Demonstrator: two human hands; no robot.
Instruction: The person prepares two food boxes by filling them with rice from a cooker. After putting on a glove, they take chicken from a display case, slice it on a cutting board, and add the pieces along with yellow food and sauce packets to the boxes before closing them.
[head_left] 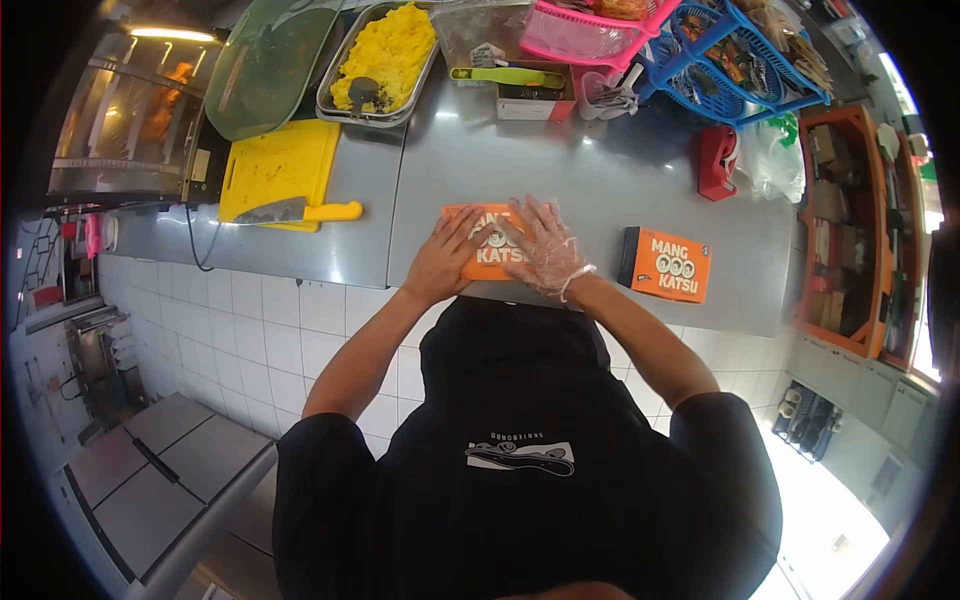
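An orange takeaway box (490, 262) printed "MANG KATSU" lies flat on the steel counter near its front edge, its lid down. My bare left hand (443, 255) rests on the box's left side, fingers stretched over the top. On the right side, my right hand (548, 252), in a clear plastic glove, lies with fingers spread across the lid. The hands partly cover the print, and what is inside the box is hidden. A second orange box (672, 266), with black sides, sits to the right, apart from both hands.
A knife (300, 211) with a yellow handle lies across a yellow cutting board (290, 165) at left. Behind are a metal tray (405, 117) of yellow food, a green peeler-like tool (507, 76), pink basket (590, 42), blue basket (705, 95) and red tape dispenser (714, 165).
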